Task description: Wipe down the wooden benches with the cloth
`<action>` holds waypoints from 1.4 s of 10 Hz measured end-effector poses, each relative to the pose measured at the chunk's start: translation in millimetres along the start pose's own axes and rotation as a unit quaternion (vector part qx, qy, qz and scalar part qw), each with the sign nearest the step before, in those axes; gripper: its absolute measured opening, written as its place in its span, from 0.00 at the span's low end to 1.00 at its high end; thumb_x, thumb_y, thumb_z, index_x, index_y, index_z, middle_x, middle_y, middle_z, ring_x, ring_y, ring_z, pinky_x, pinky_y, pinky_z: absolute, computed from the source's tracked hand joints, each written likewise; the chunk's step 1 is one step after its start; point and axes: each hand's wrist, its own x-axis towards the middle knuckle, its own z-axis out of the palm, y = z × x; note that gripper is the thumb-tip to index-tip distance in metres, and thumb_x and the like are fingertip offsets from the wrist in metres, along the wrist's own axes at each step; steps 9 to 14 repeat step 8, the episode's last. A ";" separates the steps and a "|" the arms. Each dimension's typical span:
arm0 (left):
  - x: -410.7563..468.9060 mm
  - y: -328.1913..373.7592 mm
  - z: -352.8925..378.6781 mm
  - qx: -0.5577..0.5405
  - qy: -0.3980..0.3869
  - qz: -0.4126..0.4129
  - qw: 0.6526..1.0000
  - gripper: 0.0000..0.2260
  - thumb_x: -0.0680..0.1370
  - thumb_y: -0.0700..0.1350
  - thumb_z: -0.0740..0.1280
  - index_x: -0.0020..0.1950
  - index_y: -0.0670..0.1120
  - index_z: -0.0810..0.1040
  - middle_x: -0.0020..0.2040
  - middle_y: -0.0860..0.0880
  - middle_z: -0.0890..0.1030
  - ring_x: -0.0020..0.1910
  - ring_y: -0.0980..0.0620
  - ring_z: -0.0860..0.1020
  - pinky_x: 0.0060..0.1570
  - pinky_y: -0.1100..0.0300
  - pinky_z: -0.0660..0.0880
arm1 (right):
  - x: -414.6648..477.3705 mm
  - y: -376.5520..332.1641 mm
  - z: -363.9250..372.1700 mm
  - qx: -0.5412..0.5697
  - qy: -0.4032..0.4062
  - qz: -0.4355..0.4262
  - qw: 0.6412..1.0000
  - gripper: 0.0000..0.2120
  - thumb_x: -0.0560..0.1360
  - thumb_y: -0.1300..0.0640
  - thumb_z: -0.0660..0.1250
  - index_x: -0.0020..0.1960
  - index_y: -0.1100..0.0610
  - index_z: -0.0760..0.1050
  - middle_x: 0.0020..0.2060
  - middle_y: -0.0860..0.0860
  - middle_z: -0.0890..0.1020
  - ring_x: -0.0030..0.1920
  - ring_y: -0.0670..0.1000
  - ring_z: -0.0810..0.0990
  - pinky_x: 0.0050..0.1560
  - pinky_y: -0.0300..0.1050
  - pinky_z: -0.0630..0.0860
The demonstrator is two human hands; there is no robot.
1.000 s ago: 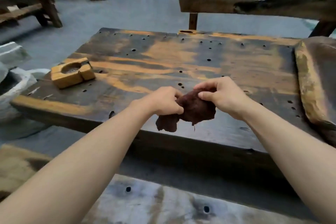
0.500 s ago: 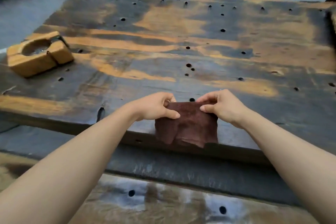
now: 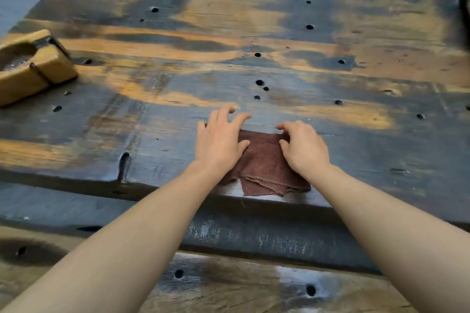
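A dark reddish-brown cloth [image 3: 264, 162], folded in layers, lies flat on the big dark wooden bench [image 3: 254, 40] close to its front edge. My left hand [image 3: 218, 140] rests on the cloth's left side with the palm down and the fingers spread onto the wood. My right hand [image 3: 304, 147] covers the cloth's right side, its fingers curled and the thumb pressed at the far right corner. The bench top is worn, with orange patches and several drilled holes.
A light wooden block [image 3: 33, 66] with a hollowed top sits on the bench at the left edge. A second plank surface [image 3: 229, 282] with holes runs under my forearms, nearest to me. Grey floor shows beyond the bench's far edge.
The cloth went from bunched between both hands to spread out, then laid flat on the bench. My left hand has let go and opened over it. The view has tilted down and closer.
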 end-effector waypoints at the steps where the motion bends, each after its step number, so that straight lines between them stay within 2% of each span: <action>1: -15.5 1.3 -2.5 0.009 0.014 0.119 0.993 0.12 0.77 0.53 0.66 0.58 0.52 0.78 0.54 0.48 0.75 0.55 0.45 0.73 0.49 0.51 0.64 | -11.4 8.6 2.2 -0.054 0.024 -0.010 0.998 0.17 0.79 0.52 0.60 0.68 0.50 0.70 0.61 0.53 0.75 0.62 0.56 0.70 0.58 0.51 0.66; 2: -32.6 -8.6 5.8 -0.001 -0.053 0.109 0.993 0.16 0.77 0.59 0.63 0.61 0.53 0.76 0.59 0.50 0.74 0.58 0.48 0.72 0.50 0.52 0.67 | -28.7 13.3 5.1 -0.047 0.047 -0.020 0.998 0.19 0.80 0.48 0.58 0.70 0.49 0.68 0.68 0.52 0.70 0.66 0.55 0.67 0.59 0.52 0.65; 3: -42.7 -22.7 6.1 -0.012 -0.027 -0.062 0.998 0.27 0.73 0.67 0.61 0.65 0.52 0.73 0.62 0.49 0.72 0.61 0.46 0.71 0.55 0.48 0.69 | -46.6 14.5 13.8 -0.057 0.071 -0.006 0.996 0.22 0.78 0.45 0.60 0.70 0.50 0.66 0.66 0.54 0.70 0.63 0.56 0.69 0.58 0.52 0.67; 4: -43.4 -25.9 6.0 0.001 -0.051 -0.166 0.985 0.33 0.72 0.71 0.58 0.66 0.48 0.72 0.58 0.46 0.73 0.59 0.43 0.70 0.54 0.47 0.69 | -53.0 12.2 17.5 -0.043 0.077 0.076 0.993 0.26 0.77 0.42 0.60 0.71 0.53 0.64 0.59 0.55 0.73 0.59 0.57 0.70 0.55 0.51 0.68; 5: -45.2 -17.5 6.5 0.004 -0.043 -0.130 0.991 0.27 0.76 0.65 0.58 0.70 0.50 0.67 0.58 0.45 0.74 0.58 0.43 0.72 0.51 0.48 0.68 | -53.3 5.5 17.8 -0.028 0.070 0.084 0.994 0.23 0.78 0.43 0.60 0.70 0.50 0.65 0.56 0.55 0.73 0.58 0.57 0.71 0.52 0.50 0.70; 6: -51.3 -6.5 1.7 0.036 0.012 -0.028 0.999 0.21 0.78 0.55 0.63 0.70 0.53 0.69 0.64 0.44 0.73 0.59 0.42 0.72 0.51 0.48 0.69 | -59.3 7.1 15.1 -0.061 0.059 0.059 0.995 0.20 0.79 0.44 0.57 0.69 0.46 0.67 0.56 0.53 0.72 0.58 0.54 0.69 0.53 0.50 0.68; 7: -62.1 4.6 2.2 0.033 0.005 0.112 0.993 0.14 0.77 0.47 0.67 0.63 0.52 0.78 0.61 0.47 0.77 0.58 0.44 0.76 0.54 0.47 0.70 | -71.0 21.2 3.1 -0.123 0.014 0.034 0.992 0.22 0.80 0.43 0.53 0.73 0.42 0.61 0.61 0.50 0.71 0.60 0.53 0.67 0.55 0.50 0.66; 8: -72.2 10.7 -1.9 0.049 -0.035 0.064 0.996 0.14 0.77 0.50 0.65 0.63 0.53 0.78 0.63 0.51 0.77 0.63 0.49 0.74 0.63 0.43 0.66 | -84.8 39.8 -12.2 -0.097 -0.069 0.014 0.993 0.22 0.80 0.44 0.53 0.74 0.43 0.60 0.68 0.51 0.68 0.66 0.54 0.65 0.61 0.51 0.64; 14: -72.2 10.7 -1.9 0.049 -0.035 0.064 0.996 0.14 0.77 0.50 0.65 0.63 0.53 0.78 0.63 0.51 0.77 0.63 0.49 0.74 0.63 0.43 0.66 | -84.8 39.8 -12.2 -0.097 -0.069 0.014 0.993 0.22 0.80 0.44 0.53 0.74 0.43 0.60 0.68 0.51 0.68 0.66 0.54 0.65 0.61 0.51 0.64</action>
